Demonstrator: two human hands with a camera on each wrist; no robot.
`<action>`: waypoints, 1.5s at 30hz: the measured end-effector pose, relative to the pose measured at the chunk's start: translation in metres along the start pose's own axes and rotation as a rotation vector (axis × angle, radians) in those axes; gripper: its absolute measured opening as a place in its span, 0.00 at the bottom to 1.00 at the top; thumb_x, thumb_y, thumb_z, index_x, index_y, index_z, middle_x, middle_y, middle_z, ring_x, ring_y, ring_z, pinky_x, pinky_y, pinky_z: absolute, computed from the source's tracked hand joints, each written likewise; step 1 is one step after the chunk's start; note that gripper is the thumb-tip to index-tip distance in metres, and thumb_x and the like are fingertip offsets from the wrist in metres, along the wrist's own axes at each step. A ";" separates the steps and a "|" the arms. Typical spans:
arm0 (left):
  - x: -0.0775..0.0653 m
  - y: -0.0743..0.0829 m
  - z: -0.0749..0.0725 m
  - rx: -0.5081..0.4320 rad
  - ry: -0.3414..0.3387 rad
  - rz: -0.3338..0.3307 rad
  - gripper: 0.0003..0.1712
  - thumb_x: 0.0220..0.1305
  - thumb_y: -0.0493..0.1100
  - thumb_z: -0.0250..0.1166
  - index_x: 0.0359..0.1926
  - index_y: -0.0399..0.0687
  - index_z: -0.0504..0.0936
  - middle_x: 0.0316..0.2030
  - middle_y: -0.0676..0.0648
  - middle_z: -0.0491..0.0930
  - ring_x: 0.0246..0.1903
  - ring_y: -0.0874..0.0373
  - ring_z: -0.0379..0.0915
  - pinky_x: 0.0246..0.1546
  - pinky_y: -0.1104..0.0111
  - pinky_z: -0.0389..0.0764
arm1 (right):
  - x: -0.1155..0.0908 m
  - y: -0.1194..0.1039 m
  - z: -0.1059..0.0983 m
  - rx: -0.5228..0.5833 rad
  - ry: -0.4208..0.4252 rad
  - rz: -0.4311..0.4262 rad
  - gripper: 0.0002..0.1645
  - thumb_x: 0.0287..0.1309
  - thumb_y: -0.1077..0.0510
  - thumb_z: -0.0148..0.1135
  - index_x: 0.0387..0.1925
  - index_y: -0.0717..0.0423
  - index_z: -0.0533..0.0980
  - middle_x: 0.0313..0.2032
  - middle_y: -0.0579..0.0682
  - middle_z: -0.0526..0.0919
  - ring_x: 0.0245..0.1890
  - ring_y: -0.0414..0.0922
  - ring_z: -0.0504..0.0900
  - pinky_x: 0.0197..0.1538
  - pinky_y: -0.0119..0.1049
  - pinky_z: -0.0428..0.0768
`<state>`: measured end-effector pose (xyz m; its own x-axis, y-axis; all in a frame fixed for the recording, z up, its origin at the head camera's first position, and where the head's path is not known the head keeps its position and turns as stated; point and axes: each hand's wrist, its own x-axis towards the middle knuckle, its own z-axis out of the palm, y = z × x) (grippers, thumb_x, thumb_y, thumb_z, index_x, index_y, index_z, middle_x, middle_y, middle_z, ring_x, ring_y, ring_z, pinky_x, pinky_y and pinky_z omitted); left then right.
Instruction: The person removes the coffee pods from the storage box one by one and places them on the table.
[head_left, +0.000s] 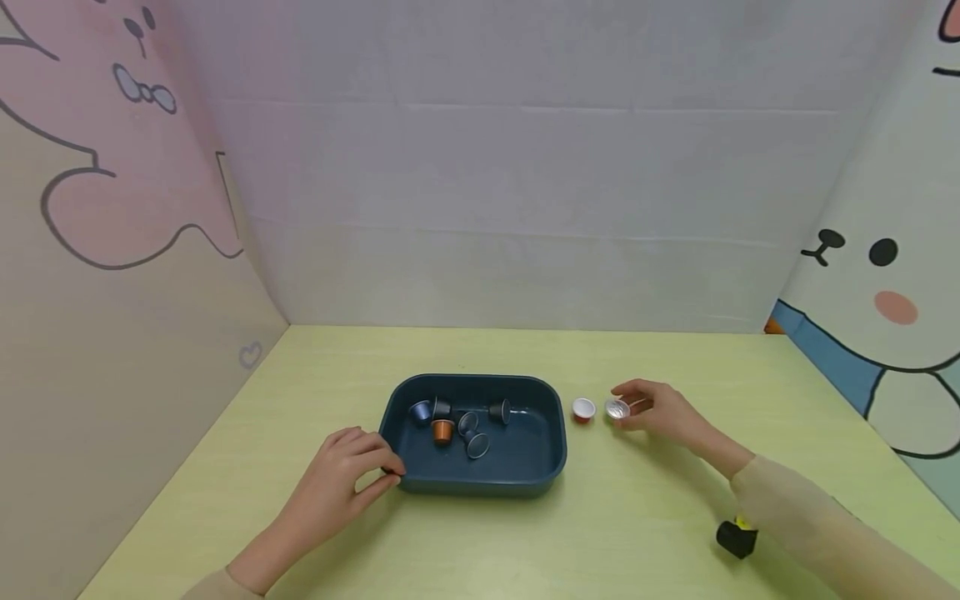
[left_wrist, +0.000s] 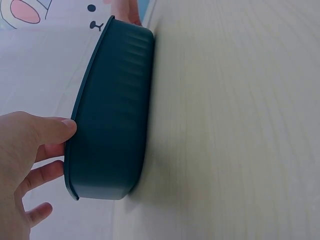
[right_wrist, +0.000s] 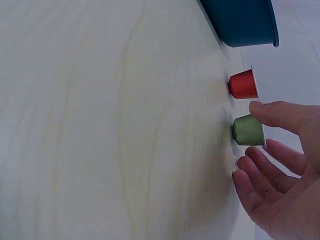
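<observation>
My left hand (head_left: 348, 475) pinches the rim of a dark blue-green tray (head_left: 480, 487) at its near left corner, thumb on the outer side. Several coffee capsules, among them an orange one (head_left: 442, 431), lie scattered inside the tray, mostly in its left half. To the right of the tray my right hand (head_left: 660, 408) holds a green coffee capsule (right_wrist: 248, 131) between thumb and fingers, its silver lid facing up. Beside it, nearer the tray, a red coffee capsule (right_wrist: 243, 84) stands upright on the table with its pale lid on top.
A small black object (head_left: 737, 539) with a bit of yellow lies next to my right sleeve (head_left: 810, 517). The pale yellow table (head_left: 570, 550) is bounded by a white back wall (head_left: 510, 208) and side panels with cartoon drawings.
</observation>
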<state>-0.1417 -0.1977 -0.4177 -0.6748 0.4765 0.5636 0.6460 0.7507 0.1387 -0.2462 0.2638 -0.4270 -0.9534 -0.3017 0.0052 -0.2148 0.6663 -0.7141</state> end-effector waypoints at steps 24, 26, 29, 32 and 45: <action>0.001 0.001 -0.002 0.000 0.022 0.014 0.17 0.44 0.40 0.80 0.30 0.66 0.83 0.32 0.69 0.78 0.35 0.71 0.68 0.50 0.56 0.74 | 0.000 -0.008 -0.008 -0.025 -0.042 -0.076 0.41 0.54 0.55 0.73 0.65 0.67 0.68 0.57 0.69 0.78 0.55 0.62 0.80 0.58 0.57 0.78; 0.002 0.001 -0.002 0.000 0.023 0.019 0.16 0.44 0.40 0.80 0.30 0.66 0.83 0.32 0.69 0.78 0.35 0.70 0.69 0.50 0.55 0.75 | 0.001 -0.009 -0.009 -0.026 -0.045 -0.082 0.40 0.54 0.55 0.73 0.65 0.67 0.68 0.57 0.69 0.78 0.55 0.62 0.80 0.57 0.57 0.78; 0.002 0.000 -0.001 0.001 0.021 0.020 0.16 0.44 0.41 0.80 0.30 0.66 0.83 0.31 0.69 0.78 0.35 0.71 0.69 0.50 0.55 0.75 | 0.001 -0.010 -0.011 -0.031 -0.053 -0.093 0.40 0.53 0.54 0.74 0.64 0.66 0.69 0.57 0.69 0.78 0.55 0.62 0.80 0.57 0.57 0.78; 0.001 0.001 -0.001 -0.002 0.018 0.017 0.16 0.44 0.41 0.80 0.30 0.66 0.83 0.31 0.70 0.78 0.35 0.71 0.69 0.49 0.56 0.75 | 0.002 -0.011 -0.013 -0.050 -0.057 -0.110 0.41 0.53 0.54 0.74 0.65 0.66 0.69 0.57 0.69 0.78 0.56 0.62 0.80 0.58 0.58 0.77; 0.001 0.001 -0.002 -0.008 -0.010 -0.011 0.15 0.46 0.40 0.79 0.30 0.65 0.83 0.31 0.69 0.77 0.35 0.71 0.67 0.50 0.57 0.75 | 0.012 -0.032 -0.026 -0.038 -0.052 -0.151 0.39 0.56 0.53 0.72 0.65 0.64 0.69 0.60 0.67 0.76 0.61 0.64 0.75 0.55 0.51 0.82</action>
<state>-0.1411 -0.1971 -0.4157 -0.6856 0.4726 0.5537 0.6410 0.7525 0.1512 -0.2559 0.2568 -0.3859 -0.8977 -0.4345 0.0735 -0.3635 0.6359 -0.6808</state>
